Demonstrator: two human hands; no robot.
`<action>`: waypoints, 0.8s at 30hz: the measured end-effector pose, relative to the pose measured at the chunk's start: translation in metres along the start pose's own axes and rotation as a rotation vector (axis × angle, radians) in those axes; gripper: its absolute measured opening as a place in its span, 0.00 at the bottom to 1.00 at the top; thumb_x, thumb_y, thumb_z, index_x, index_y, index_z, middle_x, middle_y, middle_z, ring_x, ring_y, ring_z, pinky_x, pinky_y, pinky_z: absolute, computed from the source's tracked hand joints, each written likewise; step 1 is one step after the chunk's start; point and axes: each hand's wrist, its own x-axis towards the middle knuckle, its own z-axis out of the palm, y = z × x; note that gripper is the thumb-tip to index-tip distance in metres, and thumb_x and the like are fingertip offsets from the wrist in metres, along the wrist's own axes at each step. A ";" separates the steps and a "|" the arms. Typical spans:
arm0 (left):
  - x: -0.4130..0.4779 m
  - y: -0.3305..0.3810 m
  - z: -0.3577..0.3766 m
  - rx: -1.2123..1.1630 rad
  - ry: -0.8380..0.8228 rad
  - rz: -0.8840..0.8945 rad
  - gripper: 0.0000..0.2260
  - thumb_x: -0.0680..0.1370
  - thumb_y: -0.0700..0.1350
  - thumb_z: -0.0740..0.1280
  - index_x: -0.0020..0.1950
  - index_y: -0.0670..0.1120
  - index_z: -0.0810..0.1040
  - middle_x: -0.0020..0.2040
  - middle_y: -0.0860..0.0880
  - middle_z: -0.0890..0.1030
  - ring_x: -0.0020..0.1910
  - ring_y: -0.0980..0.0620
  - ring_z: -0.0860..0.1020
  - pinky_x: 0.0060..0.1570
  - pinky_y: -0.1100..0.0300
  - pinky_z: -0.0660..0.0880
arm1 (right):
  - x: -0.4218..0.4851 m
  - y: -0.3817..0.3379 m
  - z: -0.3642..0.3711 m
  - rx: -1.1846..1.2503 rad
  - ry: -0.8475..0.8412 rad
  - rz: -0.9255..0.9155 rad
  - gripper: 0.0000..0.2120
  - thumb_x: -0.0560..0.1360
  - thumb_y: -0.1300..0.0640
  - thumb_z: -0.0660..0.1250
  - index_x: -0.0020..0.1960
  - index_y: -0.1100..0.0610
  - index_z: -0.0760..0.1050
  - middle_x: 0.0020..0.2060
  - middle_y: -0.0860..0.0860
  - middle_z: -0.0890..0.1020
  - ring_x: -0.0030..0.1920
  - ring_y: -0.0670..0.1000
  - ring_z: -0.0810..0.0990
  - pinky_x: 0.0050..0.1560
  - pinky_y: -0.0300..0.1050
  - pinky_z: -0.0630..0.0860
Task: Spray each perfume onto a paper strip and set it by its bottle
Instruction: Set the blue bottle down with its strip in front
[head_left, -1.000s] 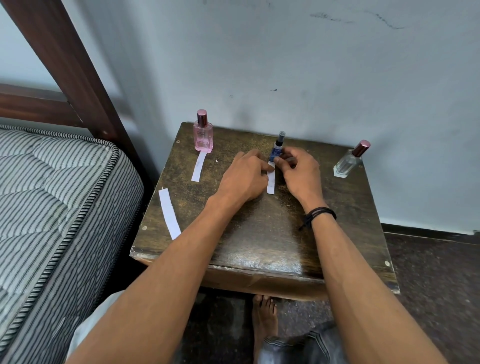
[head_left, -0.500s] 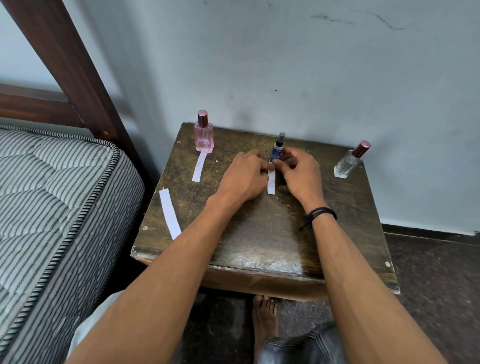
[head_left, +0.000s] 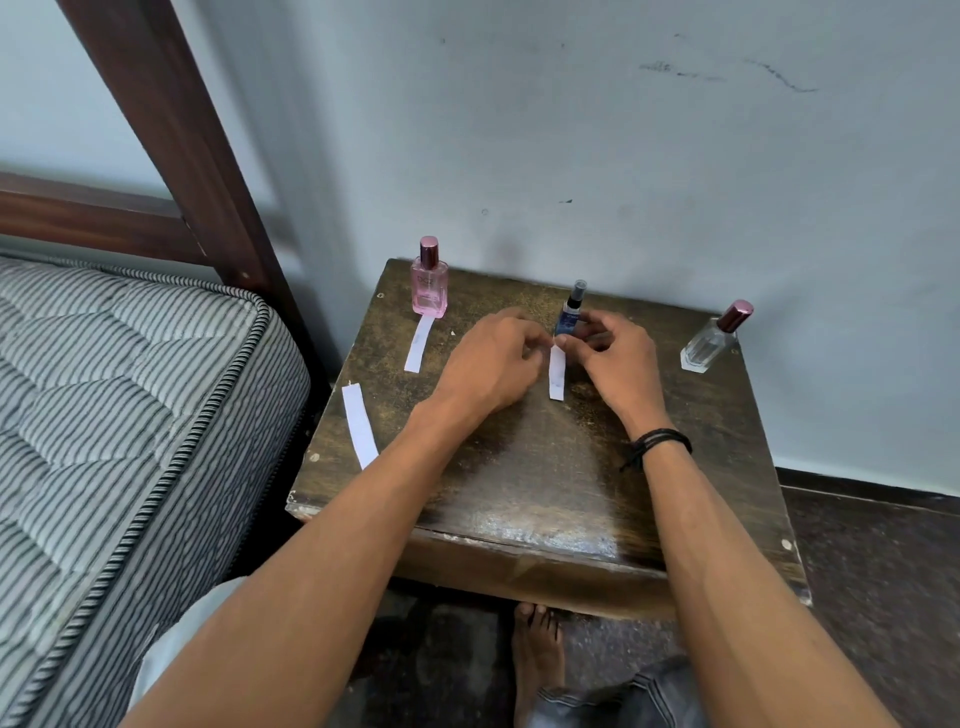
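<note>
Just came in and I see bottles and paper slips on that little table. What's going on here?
A person works at a small wooden table. The left hand and right hand meet at the top end of a paper strip lying before the blue bottle; whether they pinch it is unclear. A second strip already lies before the pink bottle, the clear bottle has none, and a spare strip lies at the table's left edge.

Left hand and right hand hide the blue bottle at its base; whether they pinch the strip seems unclear.
</note>
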 end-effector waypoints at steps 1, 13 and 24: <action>-0.003 0.000 -0.003 0.005 0.011 0.007 0.10 0.79 0.42 0.66 0.56 0.46 0.85 0.54 0.51 0.80 0.51 0.51 0.78 0.55 0.52 0.77 | 0.000 -0.001 -0.002 0.003 -0.007 0.008 0.20 0.73 0.55 0.78 0.64 0.53 0.80 0.49 0.47 0.84 0.49 0.44 0.82 0.46 0.30 0.73; -0.072 -0.024 -0.047 -0.018 0.142 -0.014 0.06 0.79 0.42 0.70 0.50 0.50 0.86 0.49 0.57 0.79 0.42 0.60 0.75 0.49 0.61 0.75 | -0.044 -0.023 -0.018 0.124 0.117 0.221 0.11 0.72 0.63 0.77 0.53 0.54 0.84 0.44 0.47 0.86 0.47 0.47 0.85 0.58 0.51 0.82; -0.109 -0.075 -0.108 -0.285 0.351 -0.426 0.09 0.77 0.38 0.70 0.53 0.49 0.86 0.49 0.52 0.84 0.48 0.55 0.81 0.56 0.55 0.79 | -0.107 -0.088 0.030 0.168 -0.131 0.143 0.08 0.72 0.59 0.78 0.50 0.53 0.85 0.43 0.46 0.86 0.46 0.45 0.85 0.55 0.48 0.83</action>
